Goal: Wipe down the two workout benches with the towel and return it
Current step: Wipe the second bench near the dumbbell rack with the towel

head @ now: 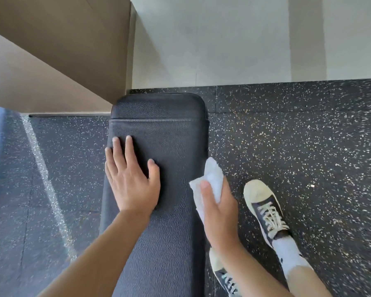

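Left hand (133, 181) lies flat and released on the black bench (159, 133), fingers (129, 146) spread. Right hand (219, 209) grips the towel (212, 179) at the bench's right edge, half off it. Risk: it wipes air and misses the far end, only 1 bench showing.

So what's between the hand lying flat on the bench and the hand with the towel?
Only bare black bench, in the head view.
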